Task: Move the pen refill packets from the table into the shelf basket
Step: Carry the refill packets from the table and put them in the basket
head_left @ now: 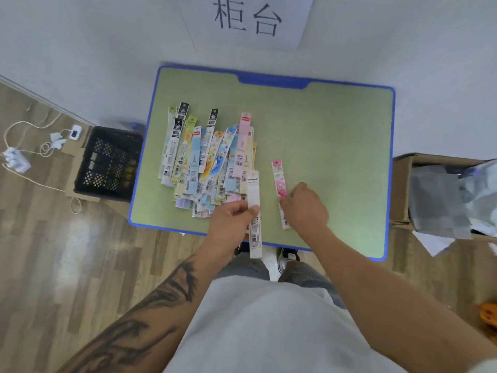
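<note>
White card and clear film make up the packet (254, 211) pinched in the left hand (231, 219), whose fingers (251, 210) are curled round its middle, so that its upper end stands above the knuckles and its barcoded lower end hangs past the near edge of the tabletop (322, 125). Just right of it, the right hand (305, 208) lies knuckles-up over the lower part of a pink packet (279, 184) lying flat on the green surface; its fingers are bent down onto the packet, but whether they have closed on it I cannot tell, since the back of the hand hides them.

Further out, toward the middle left of the frame, the remaining packets lie in a fanned, overlapping pile (207, 162). At the left edge of the tabletop, down on the wooden floor, stands a black lattice basket (107, 164); whether this is the shelf basket I cannot say.

These packets look light, thin and somewhat flexible, with glossy sleeves likely to slide over each other. A pinch across the middle, as the left hand has it, should keep 1 from drooping; several gathered together would want a firmer grip round the bundle.
</note>
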Demonstrator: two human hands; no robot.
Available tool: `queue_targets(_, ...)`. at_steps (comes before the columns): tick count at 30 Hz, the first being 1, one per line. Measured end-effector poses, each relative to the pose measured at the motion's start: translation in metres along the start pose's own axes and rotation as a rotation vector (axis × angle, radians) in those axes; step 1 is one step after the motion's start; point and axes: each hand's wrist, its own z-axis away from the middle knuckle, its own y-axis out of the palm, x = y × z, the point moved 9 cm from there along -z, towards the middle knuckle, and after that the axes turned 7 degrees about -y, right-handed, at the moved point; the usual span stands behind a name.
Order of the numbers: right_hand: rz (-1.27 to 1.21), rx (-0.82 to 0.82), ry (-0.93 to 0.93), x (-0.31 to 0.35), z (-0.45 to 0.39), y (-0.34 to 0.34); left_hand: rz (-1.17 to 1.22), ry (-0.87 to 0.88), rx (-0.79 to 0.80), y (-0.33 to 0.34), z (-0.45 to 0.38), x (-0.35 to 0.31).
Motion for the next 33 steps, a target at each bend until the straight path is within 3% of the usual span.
queue_targets(9, -0.329, 0.013, 0.090, -0.008, 0.017, 0.019, -0.167, -0.004, 0.124, 0.003, -0.021, 0.003)
queue_targets(14, -0.681, -0.198, 0.124, -0.023, 0.086, -0.011, -0.275, -0.004, 0.216, 0.033, -0.026, 0.002)
queue_targets(23, -1.305, -0.640, 0.328, -0.101, 0.224, -0.039, -0.446, 0.146, 0.562, 0.167, 0.051, -0.003)
queue_targets(33, -1.544, -0.954, 0.336, -0.215, 0.364, -0.025, -0.710, 0.295, 0.846, 0.279, 0.193, 0.077)
